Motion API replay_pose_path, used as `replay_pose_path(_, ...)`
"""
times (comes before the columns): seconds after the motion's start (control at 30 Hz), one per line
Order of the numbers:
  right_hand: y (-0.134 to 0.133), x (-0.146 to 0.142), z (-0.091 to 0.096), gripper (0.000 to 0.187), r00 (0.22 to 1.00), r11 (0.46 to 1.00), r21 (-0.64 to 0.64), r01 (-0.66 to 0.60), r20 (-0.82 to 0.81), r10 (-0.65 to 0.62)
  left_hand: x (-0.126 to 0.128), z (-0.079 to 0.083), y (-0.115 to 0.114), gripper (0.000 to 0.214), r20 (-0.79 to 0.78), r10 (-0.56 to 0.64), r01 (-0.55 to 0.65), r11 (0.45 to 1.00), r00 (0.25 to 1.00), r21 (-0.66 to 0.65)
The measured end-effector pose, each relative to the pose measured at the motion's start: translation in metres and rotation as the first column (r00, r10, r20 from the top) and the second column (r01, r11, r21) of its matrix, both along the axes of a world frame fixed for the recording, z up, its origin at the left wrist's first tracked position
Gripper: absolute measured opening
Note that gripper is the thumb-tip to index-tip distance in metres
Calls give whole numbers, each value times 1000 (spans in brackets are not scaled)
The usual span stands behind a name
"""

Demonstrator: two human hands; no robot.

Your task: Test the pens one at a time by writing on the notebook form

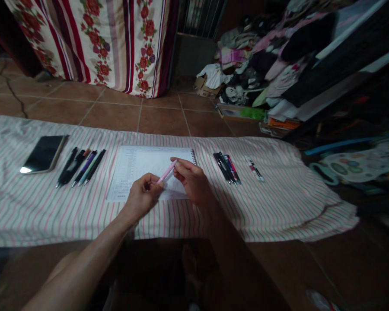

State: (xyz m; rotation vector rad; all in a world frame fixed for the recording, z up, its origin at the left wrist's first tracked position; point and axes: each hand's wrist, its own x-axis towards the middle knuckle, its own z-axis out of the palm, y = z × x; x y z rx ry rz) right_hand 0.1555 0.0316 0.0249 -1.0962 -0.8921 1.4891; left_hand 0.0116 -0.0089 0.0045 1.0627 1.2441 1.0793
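Both of my hands hold a slim pink pen [167,171] over a spiral notebook [139,166] that lies open on a striped cloth [278,203]. My left hand [143,194] pinches the pen's lower end with closed fingers. My right hand [191,179] grips its upper end, fingers curled round it. Left of the notebook lies a row of several pens [81,166], and to the right lies a second bunch of pens [227,167] with one single pen [254,168] beyond it.
A dark phone [43,153] rests at the cloth's left. The floor is brown tile [162,119]. A floral striped sheet [116,39] hangs at the back. A heap of clothes and boxes [246,65] fills the back right, and shelves and clutter [353,142] line the right side.
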Motion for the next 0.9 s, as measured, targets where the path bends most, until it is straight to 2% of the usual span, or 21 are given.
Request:
replay_pose_path(0.13,3,5,-3,25,998,1000,18,2,55,-3,-2,-4,0,23,-46,-28,30,999,999,39)
replay_pose_path(0.2,4,6,-5,25,996,999,40,12,86,-16,-3,-5,-1,19,-165,12,8,993,986,120)
replay_pose_path(0.33,5,4,-8,24,981,996,53,73,178,-81,-4,-6,-2,14,-384,116,-12,965,916,263)
replay_pose_path(0.63,3,2,-7,22,997,1000,-11,26,-70,-27,-1,-6,-1,16,-432,104,2,971,896,237)
replay_pose_path(0.9,4,-1,-2,23,995,993,-94,74,-65,-80,1,-4,-4,17,-551,145,14,961,822,274)
